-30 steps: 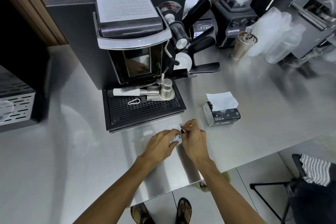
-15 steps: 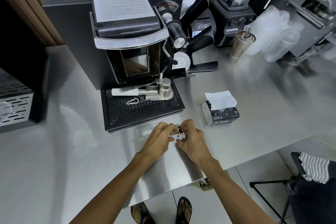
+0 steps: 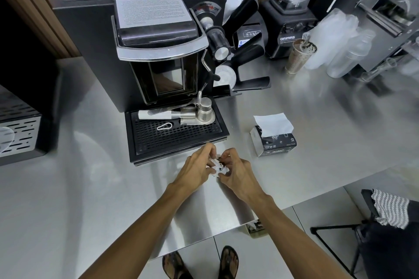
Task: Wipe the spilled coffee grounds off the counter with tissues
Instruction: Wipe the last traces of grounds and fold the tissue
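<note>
- Left hand, right hand: fingers curled, tips pinching a crumpled tissue from both sides.
- Tissue held between the two sets of fingertips, over the counter; dark coffee grounds speckle it.
- Drip tray just beyond the fingertips; tissue box off right of the right fingers.

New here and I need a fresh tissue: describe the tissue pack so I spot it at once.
Find the big black coffee machine on the steel counter; its drip tray juts toward you. Right of that tray, alone on bare steel, sits the tissue pack: a small dark packet printed with pale stars, one white sheet sticking out on top, unlike the clear plastic cups farther back.
</note>
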Motion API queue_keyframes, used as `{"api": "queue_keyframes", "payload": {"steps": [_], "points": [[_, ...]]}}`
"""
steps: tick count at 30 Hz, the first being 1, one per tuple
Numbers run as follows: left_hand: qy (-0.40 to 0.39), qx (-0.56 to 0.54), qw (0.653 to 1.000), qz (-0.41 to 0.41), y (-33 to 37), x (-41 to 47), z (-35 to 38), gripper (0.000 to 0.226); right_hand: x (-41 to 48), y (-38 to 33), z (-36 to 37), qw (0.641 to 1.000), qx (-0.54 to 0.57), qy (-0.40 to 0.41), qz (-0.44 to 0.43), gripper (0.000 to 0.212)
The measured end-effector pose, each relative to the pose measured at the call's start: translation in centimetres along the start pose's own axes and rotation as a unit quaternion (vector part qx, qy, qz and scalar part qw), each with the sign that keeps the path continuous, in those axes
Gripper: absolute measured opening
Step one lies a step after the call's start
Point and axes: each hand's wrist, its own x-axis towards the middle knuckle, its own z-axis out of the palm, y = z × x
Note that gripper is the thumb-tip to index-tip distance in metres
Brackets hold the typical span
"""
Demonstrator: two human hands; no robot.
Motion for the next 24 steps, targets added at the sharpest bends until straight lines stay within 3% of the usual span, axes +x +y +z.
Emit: {"api": "queue_keyframes", "payload": {"steps": [13,19,24], "points": [[-0.016,0.006,1.000,0.002,-0.1,0.1,0.1,0.045,0.3,0.3,-0.3,1.000,-0.003,-0.012,-0.022,0.054],[0.022,0.088,0.996,0.018,-0.7,-0.1,0.5,0.043,0.6,0.1,-0.5,0.999,-0.005,-0.030,-0.024,0.054],[0.059,0.093,0.993,0.037,-1.1,-0.1,1.1,0.041,0.7,0.1,-0.6,0.998,-0.012,-0.053,-0.033,0.058]]}}
